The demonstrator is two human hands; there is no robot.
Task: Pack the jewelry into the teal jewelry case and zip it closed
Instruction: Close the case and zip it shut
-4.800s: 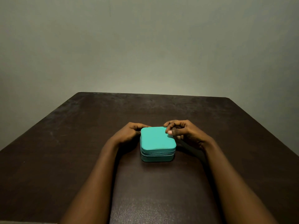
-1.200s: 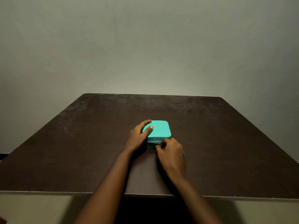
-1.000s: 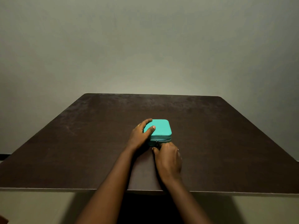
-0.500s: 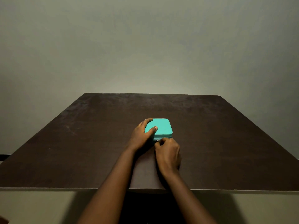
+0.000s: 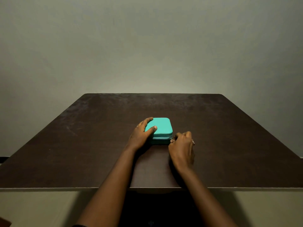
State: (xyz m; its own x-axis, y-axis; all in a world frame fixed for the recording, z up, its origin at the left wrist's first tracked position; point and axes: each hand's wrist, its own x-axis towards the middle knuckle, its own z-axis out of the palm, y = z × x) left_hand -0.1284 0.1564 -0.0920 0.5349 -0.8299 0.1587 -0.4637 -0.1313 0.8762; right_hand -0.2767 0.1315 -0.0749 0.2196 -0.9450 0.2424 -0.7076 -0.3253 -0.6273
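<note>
Gripping teal jewelry case [image 5: 161, 127], mid bench [image 5: 82, 145], with left hand [image 5: 141, 135] fingers [image 5: 148, 120] round its left side. Pinching zipper pull [image 5: 171, 139] with right hand [image 5: 181, 148] fingers, dragging it from front middle to right corner; likely nearing closure.

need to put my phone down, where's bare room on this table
Bare table runs from the left hand to the left edge, from the right hand to the right edge, and behind the case to the far edge. Crowded at the middle front: the left hand holds the case, the right pinches its zip, leaving a narrow strip between the forearms.
</note>
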